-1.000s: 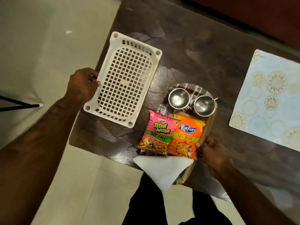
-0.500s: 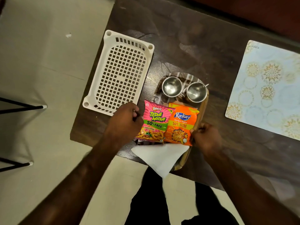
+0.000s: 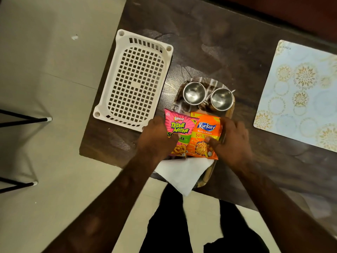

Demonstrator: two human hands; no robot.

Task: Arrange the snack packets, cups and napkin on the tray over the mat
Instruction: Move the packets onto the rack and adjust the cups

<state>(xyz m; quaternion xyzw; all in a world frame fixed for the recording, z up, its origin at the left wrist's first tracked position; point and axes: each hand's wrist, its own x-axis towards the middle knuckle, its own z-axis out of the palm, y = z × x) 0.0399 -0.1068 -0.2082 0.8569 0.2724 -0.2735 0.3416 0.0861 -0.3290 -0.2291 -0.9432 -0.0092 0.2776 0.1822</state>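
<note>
Both hands on the snack packets, tray near table's front edge

Basically two glossy foil packets side by side on the tray (image 3: 230,114), which sits at the front edge of the dark wood-grain table (image 3: 218,42). Pink packet (image 3: 179,127) reads "Bingo! Tedhe Medhe", with a partly covered "50" and "EE" on a green band, and a "5" price mark. Orange packet (image 3: 204,136) reads "Kurkure", "Masala Munch", "50% Extra", "5" at top corner. Left hand (image 3: 156,141) lies over the pink packet's left edge, thumb pressing on its face, fingers curled. Right hand (image 3: 231,141) rests on the orange packet's right side, thumb on the front, fingers spread along the edge; whether either truly grips, cannot tell. Tray is rounded, wooden rim, patterned dark base. Two shiny steel cups (image 3: 194,93) with handles stand at its far end, just beside each other. White napkin (image 3: 182,174), folded to a point, lies at the tray's near end under the packets, overhanging the table's front edge. White plastic basket (image 3: 135,83), square-grid holes, lies upside down at the table's left edge. Pale blue mat (image 3: 300,95) with gold floral circles lies at the right, well apart from the tray.
</note>
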